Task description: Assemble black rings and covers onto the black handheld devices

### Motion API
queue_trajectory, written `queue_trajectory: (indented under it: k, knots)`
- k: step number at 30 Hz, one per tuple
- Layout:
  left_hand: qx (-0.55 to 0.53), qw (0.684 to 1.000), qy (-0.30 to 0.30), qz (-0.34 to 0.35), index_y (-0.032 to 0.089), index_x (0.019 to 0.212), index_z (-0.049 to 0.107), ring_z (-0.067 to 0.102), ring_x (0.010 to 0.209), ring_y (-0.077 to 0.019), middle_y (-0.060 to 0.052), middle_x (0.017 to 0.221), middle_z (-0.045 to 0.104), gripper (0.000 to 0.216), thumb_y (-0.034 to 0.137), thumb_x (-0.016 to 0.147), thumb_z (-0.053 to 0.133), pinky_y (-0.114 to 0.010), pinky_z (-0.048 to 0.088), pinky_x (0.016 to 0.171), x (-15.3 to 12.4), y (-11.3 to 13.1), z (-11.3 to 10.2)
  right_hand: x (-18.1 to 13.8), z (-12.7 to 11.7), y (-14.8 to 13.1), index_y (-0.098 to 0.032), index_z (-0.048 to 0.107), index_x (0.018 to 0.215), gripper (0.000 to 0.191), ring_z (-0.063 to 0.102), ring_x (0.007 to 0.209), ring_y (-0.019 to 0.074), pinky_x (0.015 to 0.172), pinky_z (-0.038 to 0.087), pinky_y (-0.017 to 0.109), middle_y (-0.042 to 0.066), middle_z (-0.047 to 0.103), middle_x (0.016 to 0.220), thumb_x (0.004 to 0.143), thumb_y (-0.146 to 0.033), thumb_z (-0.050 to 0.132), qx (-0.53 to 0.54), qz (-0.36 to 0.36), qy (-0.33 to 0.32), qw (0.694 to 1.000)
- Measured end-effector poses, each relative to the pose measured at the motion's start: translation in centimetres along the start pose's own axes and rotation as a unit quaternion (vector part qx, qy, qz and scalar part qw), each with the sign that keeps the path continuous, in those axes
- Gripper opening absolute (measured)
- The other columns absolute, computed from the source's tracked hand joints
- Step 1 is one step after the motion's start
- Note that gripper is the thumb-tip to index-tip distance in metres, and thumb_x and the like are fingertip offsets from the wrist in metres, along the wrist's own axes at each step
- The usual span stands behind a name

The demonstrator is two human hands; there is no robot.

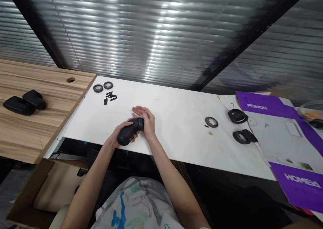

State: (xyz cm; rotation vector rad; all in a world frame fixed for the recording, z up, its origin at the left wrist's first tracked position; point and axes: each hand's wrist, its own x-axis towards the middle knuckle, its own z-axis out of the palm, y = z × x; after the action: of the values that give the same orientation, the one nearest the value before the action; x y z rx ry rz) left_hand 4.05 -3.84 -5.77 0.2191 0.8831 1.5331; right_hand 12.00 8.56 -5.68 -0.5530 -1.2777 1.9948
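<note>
A black, rounded handheld device (127, 133) is held above the front edge of the white table, tilted with its thick end toward me. My left hand (116, 134) wraps around its thick body, thumb on top. At the other end, a ribbed round collar (140, 124) rests in my right hand (149, 124), whose palm and thumb press against it while some fingers reach out beyond. Part of the grip is hidden behind the device. Beyond my hands on the left lie two black rings (98, 88) and several small black pieces (110, 96).
Another black ring (211, 122) lies to the right on the white table (176, 111). Near it sit two black parts (237, 116) beside a purple and white printed sheet (290, 188). Two black rounded pieces (19, 105) lie on the wooden table (55, 97). An open cardboard box (27, 192) stands below.
</note>
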Motion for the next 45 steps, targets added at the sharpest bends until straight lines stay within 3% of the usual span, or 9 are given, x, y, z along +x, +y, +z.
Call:
queue_trajectory:
  k: [11, 18, 21, 26, 29, 34, 37, 41, 45]
  knots:
    - [0.05, 0.999, 0.01, 0.017, 0.016, 0.125, 0.053, 0.065, 0.051, -0.0215, -0.007, 0.073, 0.071, 0.066, 0.049, 0.076, 0.082, -0.026, 0.047, 0.046, -0.1, 0.0, 0.4, -0.1, 0.0, 0.4, -0.024, 0.081, 0.094, 0.022, 0.081, 0.109, 0.0292, 0.109, 0.062, 0.048, 0.007, 0.087, 0.101, 0.082, -0.037, 0.068, 0.02, 0.029, 0.015, 0.999]
    - [0.116, 0.993, 0.014, 0.028, 0.023, 0.15, 0.037, 0.068, 0.05, -0.0249, -0.002, 0.076, 0.072, 0.097, 0.056, 0.075, 0.089, -0.029, 0.053, 0.045, -0.7, -0.3, 0.3, -0.3, -0.8, -0.8, -0.021, 0.086, 0.082, 0.051, 0.081, 0.113, 0.0332, 0.11, 0.058, 0.045, 0.012, 0.088, 0.109, 0.089, -0.067, 0.066, -0.036, 0.079, -0.095, 0.992]
    - [0.128, 0.99, 0.041, 0.035, 0.024, 0.146, 0.032, 0.068, 0.048, -0.0253, 0.0, 0.075, 0.069, 0.102, 0.064, 0.074, 0.091, -0.029, 0.052, 0.043, -0.8, -0.6, 0.7, -0.5, -1.0, -1.0, -0.022, 0.084, 0.067, 0.058, 0.08, 0.115, 0.0348, 0.118, 0.053, 0.045, 0.012, 0.087, 0.092, 0.089, -0.073, 0.067, -0.06, 0.059, -0.12, 0.989]
    - [0.111, 0.98, 0.128, 0.1, 0.019, 0.138, 0.051, 0.069, 0.055, -0.023, -0.006, 0.091, 0.073, 0.077, 0.074, 0.089, 0.077, -0.03, 0.053, 0.041, -1.5, -2.5, 1.9, -1.1, -0.7, -0.5, -0.024, 0.076, 0.056, 0.06, 0.083, 0.096, 0.036, 0.104, 0.061, 0.049, 0.011, 0.081, 0.071, 0.085, -0.076, 0.068, -0.037, 0.081, -0.075, 0.993]
    - [0.098, 0.968, 0.188, 0.132, 0.016, 0.137, 0.065, 0.075, 0.075, -0.0249, -0.013, 0.104, 0.078, 0.07, 0.075, 0.098, 0.066, -0.03, 0.059, 0.053, -3.0, -4.2, 1.6, -1.4, -0.8, -0.4, -0.024, 0.075, 0.052, 0.062, 0.082, 0.09, 0.0355, 0.094, 0.064, 0.048, 0.013, 0.078, 0.065, 0.085, -0.075, 0.065, -0.028, 0.093, -0.09, 0.991]
    - [0.089, 0.95, 0.258, 0.149, 0.025, 0.143, 0.067, 0.076, 0.096, -0.0225, -0.012, 0.131, 0.077, 0.071, 0.071, 0.091, 0.081, -0.03, 0.064, 0.077, -7.3, -6.1, 0.5, -1.5, -0.8, -0.3, -0.022, 0.076, 0.053, 0.063, 0.077, 0.07, 0.0307, 0.081, 0.063, 0.046, 0.013, 0.076, 0.061, 0.086, -0.075, 0.069, -0.046, 0.097, -0.095, 0.99]
    - [0.113, 0.955, 0.24, 0.129, 0.02, 0.137, 0.073, 0.076, 0.106, -0.027, -0.013, 0.129, 0.078, 0.071, 0.058, 0.081, 0.094, -0.033, 0.066, 0.085, -9.0, -6.3, 0.9, -1.5, -0.5, 0.0, -0.024, 0.075, 0.052, 0.061, 0.074, 0.065, 0.0287, 0.077, 0.061, 0.045, 0.011, 0.074, 0.059, 0.086, -0.074, 0.07, -0.035, 0.077, -0.07, 0.994]
    - [0.189, 0.949, 0.22, 0.122, 0.022, 0.158, 0.062, 0.076, 0.111, -0.027, -0.012, 0.134, 0.077, 0.09, 0.04, 0.078, 0.099, -0.036, 0.063, 0.101, -9.6, -6.5, 1.3, -1.7, -0.6, -0.2, -0.024, 0.077, 0.055, 0.06, 0.072, 0.064, 0.0269, 0.079, 0.06, 0.046, 0.011, 0.078, 0.066, 0.091, -0.071, 0.066, -0.017, 0.062, -0.051, 0.997]
    - [0.33, 0.905, 0.226, 0.143, 0.02, 0.158, 0.065, 0.071, 0.084, -0.0211, -0.005, 0.099, 0.079, 0.085, 0.039, 0.08, 0.097, -0.03, 0.06, 0.082, -9.4, -6.1, 1.2, -2.1, -2.3, -1.6, -0.026, 0.083, 0.064, 0.062, 0.077, 0.082, 0.0309, 0.093, 0.06, 0.049, 0.011, 0.082, 0.081, 0.094, -0.076, 0.063, -0.073, 0.012, -0.102, 0.992]
